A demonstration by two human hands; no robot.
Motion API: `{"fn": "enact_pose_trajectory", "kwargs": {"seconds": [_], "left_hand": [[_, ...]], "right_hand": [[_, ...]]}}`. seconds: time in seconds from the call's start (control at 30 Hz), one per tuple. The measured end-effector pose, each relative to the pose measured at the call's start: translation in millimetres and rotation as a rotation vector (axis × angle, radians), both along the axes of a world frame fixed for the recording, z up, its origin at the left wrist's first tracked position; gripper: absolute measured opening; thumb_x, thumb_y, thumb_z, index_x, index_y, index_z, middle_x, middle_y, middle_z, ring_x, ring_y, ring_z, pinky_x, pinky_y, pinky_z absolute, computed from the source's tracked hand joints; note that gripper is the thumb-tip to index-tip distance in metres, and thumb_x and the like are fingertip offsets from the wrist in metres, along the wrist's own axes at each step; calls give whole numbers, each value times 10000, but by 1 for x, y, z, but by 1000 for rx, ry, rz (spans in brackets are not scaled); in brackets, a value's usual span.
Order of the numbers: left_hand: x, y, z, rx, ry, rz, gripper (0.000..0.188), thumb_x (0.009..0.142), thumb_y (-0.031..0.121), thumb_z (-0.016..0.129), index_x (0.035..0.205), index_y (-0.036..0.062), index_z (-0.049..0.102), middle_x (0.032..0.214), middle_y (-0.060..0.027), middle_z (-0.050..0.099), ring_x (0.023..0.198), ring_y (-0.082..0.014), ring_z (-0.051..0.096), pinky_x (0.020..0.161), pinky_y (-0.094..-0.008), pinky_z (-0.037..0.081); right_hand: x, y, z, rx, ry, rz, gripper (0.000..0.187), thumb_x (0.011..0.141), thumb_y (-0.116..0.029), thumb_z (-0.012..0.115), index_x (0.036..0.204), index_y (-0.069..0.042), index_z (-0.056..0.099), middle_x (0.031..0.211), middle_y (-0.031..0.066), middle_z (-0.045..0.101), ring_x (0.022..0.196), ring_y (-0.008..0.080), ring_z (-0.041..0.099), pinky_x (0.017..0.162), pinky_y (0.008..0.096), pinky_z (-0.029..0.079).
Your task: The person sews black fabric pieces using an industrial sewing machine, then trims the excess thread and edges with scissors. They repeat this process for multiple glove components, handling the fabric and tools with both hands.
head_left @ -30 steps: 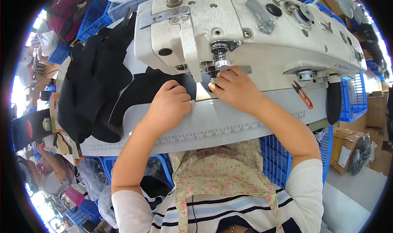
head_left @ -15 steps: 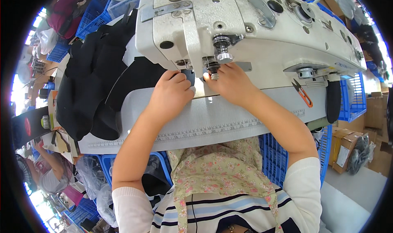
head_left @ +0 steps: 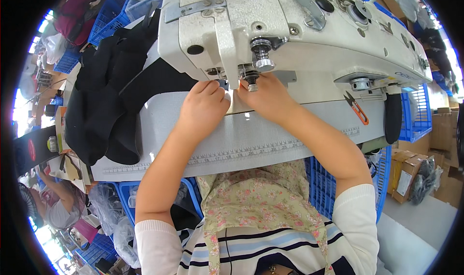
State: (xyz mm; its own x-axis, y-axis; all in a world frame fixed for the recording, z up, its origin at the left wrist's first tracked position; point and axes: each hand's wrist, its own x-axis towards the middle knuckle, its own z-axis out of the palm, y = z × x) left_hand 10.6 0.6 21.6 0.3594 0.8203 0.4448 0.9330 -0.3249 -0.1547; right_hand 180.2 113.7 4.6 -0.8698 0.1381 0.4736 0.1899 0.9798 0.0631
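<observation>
Black cloth is heaped over the L end of the desk, lowest folds nr its front L corner. One flat tongue of it runs R from the heap, in under the head of the white sewing machine, & reaches the fingertips of the L hand. So most of the cloth is L of the fingers, well apart from them; only that narrow end is up close.

L fingers are bent in, knuckles up, thumb side facing the needle area — can't tell if they pinch the cloth, tips partly hidden. R hand is just R of the needle area, fingers bent & pointing L; tips partly behind the spring knob, so can't tell what, if anything, they grip. Small lit gap btwn the two hands; they're nr each other, not touching.

Orange-handled snips lie nr the R end of the desk, blades pointing away from the front edge, clear of both hands. Printed ruler follows the desk's front edge, passing below both wrists. Floral apron is just off the front edge, w/ a blue basket R of it, under the desk.
</observation>
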Motion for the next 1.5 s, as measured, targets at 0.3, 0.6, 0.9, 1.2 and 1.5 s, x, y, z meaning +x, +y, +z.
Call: {"fn": "enact_pose_trajectory", "kwargs": {"seconds": [0.3,0.6,0.9,1.2,1.5], "left_hand": [[10,3,-2,-6,-21,73,28,585,119,604,594,99,588,741,-25,599,858,-183,588,847,-293,470],[-23,-2,-5,59,-100,-13,156,672,111,642,806,31,657,977,-67,652,1007,-244,588,847,-360,499],[-13,-6,-1,87,-17,-36,158,614,117,624,757,50,635,895,-42,627,1008,-223,572,847,-368,466],[2,-5,-2,42,22,-14,129,604,145,611,702,63,630,805,-36,598,972,-214,566,827,-355,439],[5,-1,-6,0,7,25,77,593,155,609,617,86,587,733,-19,568,897,-198,554,799,-331,441]], "right_hand": [[-9,-4,-5,-12,-47,-42,129,778,-157,591,864,-101,668,736,40,617,817,224,608,855,371,446],[2,9,-10,-39,-76,-90,93,784,-150,606,831,-109,675,791,27,623,883,229,608,818,397,478],[10,26,-1,39,27,-27,74,715,-155,649,745,-87,652,856,10,614,865,198,598,683,353,520],[12,18,-1,60,-22,24,52,739,-145,616,747,-95,628,829,5,595,858,174,604,681,320,514],[3,2,-4,88,6,15,167,767,-147,620,929,-150,660,819,-2,596,677,172,566,714,332,482]]}}
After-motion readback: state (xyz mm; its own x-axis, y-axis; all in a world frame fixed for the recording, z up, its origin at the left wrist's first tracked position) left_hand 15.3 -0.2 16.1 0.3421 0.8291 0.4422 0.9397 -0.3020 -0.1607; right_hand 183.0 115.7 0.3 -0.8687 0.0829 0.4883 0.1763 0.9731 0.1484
